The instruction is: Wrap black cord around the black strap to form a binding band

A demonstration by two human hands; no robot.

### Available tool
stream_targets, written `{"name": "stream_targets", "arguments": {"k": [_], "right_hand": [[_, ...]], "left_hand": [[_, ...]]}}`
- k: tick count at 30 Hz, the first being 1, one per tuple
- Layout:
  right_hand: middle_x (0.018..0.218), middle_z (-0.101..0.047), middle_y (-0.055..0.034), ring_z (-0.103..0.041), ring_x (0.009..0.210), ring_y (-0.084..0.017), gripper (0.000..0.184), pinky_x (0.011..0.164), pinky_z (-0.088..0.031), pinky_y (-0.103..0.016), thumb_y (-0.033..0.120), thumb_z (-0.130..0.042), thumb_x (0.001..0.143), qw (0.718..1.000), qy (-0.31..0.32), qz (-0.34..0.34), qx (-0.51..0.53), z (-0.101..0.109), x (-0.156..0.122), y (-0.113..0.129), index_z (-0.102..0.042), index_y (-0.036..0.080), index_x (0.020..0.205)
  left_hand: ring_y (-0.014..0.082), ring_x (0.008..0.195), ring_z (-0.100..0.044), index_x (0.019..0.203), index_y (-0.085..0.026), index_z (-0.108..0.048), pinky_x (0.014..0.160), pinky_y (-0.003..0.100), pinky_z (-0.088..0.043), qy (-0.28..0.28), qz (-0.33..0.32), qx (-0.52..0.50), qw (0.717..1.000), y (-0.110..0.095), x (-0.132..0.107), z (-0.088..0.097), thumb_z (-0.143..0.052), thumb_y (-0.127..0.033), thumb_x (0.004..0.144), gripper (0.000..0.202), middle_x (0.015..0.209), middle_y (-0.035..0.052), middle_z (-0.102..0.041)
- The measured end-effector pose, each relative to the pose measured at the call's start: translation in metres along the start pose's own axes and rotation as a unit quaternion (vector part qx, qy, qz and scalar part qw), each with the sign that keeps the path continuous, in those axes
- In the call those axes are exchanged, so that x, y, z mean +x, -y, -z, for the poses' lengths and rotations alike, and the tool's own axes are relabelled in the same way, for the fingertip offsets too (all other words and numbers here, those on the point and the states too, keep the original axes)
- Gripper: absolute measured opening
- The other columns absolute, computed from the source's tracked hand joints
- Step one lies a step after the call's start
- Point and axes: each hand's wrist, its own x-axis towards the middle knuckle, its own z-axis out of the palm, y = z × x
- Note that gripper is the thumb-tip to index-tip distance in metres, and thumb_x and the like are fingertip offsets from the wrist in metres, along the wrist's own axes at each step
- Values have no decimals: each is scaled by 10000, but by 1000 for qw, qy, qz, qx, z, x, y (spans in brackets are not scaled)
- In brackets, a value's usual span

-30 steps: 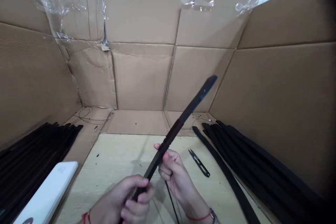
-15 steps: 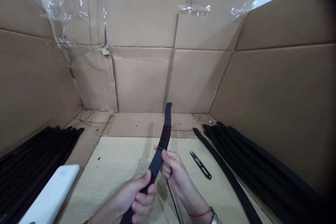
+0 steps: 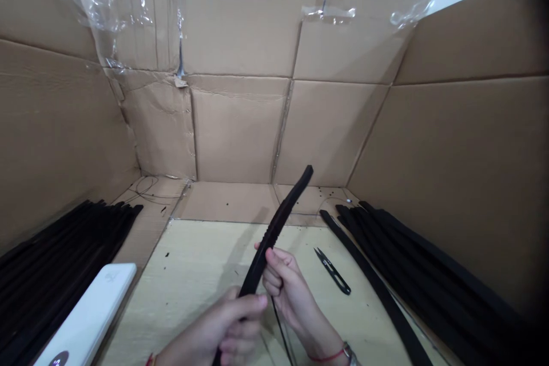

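1. Black rubber strip [image 3: 268, 240] is the star here. It's held up over the middle of the board, bowed into a curve, with its top tip sticking up free past the board's far edge and its bottom end dropping out of view at the bottom of the shot.
2. Left hand [image 3: 218, 326] is closed around the lower part of the strip, fingers curled over it. Its grip is partly cut off by the bottom of the frame, so I can't see exactly how the thumb sits.
3. Right hand [image 3: 287, 291] has hold of the strip higher up, fingers bent in a firm, fairly tight pinch. A thin black cord [image 3: 279, 326] hangs down just below this hand, though I can't tell where it ends.
4. Pale wooden board [image 3: 201, 257] is the work surface under both hands. Small black thread snips [image 3: 332, 271] lie on it, just right of the right hand.
5. Right of the board, one loose black strip [image 3: 377, 291] runs along its edge, beside a pile of black strips [image 3: 412, 257].
6. Left of the board, there's another pile of black strips [image 3: 64, 257], with a white power bank [image 3: 88, 314] near its corner.
7. Cardboard walls [image 3: 240, 126] box in the board on three sides, patched with clear tape [image 3: 328, 11].
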Motion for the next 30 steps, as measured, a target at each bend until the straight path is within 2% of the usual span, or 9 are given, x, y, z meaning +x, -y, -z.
{"name": "stream_targets", "arguments": {"k": [2, 4, 7, 9, 14, 17, 21, 25, 30], "right_hand": [[518, -135, 111, -73, 456, -21, 513, 431, -38, -197, 534, -819, 667, 1000, -11, 9, -25, 2, 3, -4, -511, 129, 738], [510, -143, 106, -88, 450, -18, 568, 430, -50, -199, 545, -812, 671, 998, -29, 29, -54, 3, 6, -8, -401, 154, 643], [499, -147, 103, -101, 446, -17, 646, 429, -65, -200, 566, -811, 659, 994, -65, 62, -61, 3, 9, -10, -301, 173, 601], [499, -145, 101, -106, 448, -16, 677, 429, -72, -199, 557, -820, 652, 994, -72, 65, -49, 2, 8, -9, -264, 177, 588], [513, -130, 116, -68, 449, -19, 533, 422, -49, -192, 511, -871, 600, 1000, 3, 3, 3, 0, 2, -2, -605, 110, 831], [520, -146, 112, -76, 449, -22, 613, 421, -54, -193, 537, -853, 620, 1000, 20, 8, 6, -1, 0, -1, -652, 92, 990], [515, -141, 108, -82, 452, -22, 610, 432, -49, -200, 573, -815, 657, 997, -18, 41, -65, -1, 4, -4, -651, 68, 956], [523, -160, 95, -92, 444, -17, 606, 437, -29, -211, 625, -801, 624, 989, -43, 69, -126, 0, 8, -7, -614, 82, 819], [506, -156, 100, -99, 445, -21, 570, 429, -67, -199, 627, -774, 666, 995, 5, 30, -93, 3, 5, -4, -487, 134, 683]], "left_hand": [[68, 422, -121, 731, -230, -293, 428, 230, -131, 51, 53, -47, 996, 3, 2, -1, -580, -661, 707, 518, 506, -103, -184], [78, 465, -273, 781, -213, -376, 470, 221, -232, -91, -12, 75, 993, 2, 3, -2, -566, -616, 767, 446, 560, -73, -320], [125, 583, -455, 910, -184, -474, 576, 248, -296, -326, -153, 366, 858, -4, 3, -2, -506, -470, 876, 290, 667, 0, -512], [144, 598, -485, 899, -174, -507, 582, 261, -294, -355, -166, 441, 808, -7, 1, 0, -472, -469, 898, 297, 680, 26, -551], [70, 411, -282, 780, -197, -458, 409, 207, -271, -94, -90, 166, 977, -12, -5, 12, -603, -649, 759, 476, 516, -76, -352], [59, 358, -133, 779, -219, -425, 326, 193, -193, 49, 3, -10, 999, -12, -4, 18, -571, -712, 733, 516, 452, -114, -242], [82, 411, -282, 799, -218, -413, 406, 211, -248, -104, -31, 114, 988, -9, 0, 10, -578, -607, 771, 424, 529, -68, -355], [153, 604, -449, 777, -183, -474, 584, 276, -269, -348, -151, 443, 812, -5, 2, -2, -508, -408, 863, 244, 681, 47, -492], [98, 441, -296, 782, -197, -469, 443, 229, -267, -69, -68, 142, 985, -6, 0, 2, -389, -786, 787, 595, 546, -42, -343]]}}
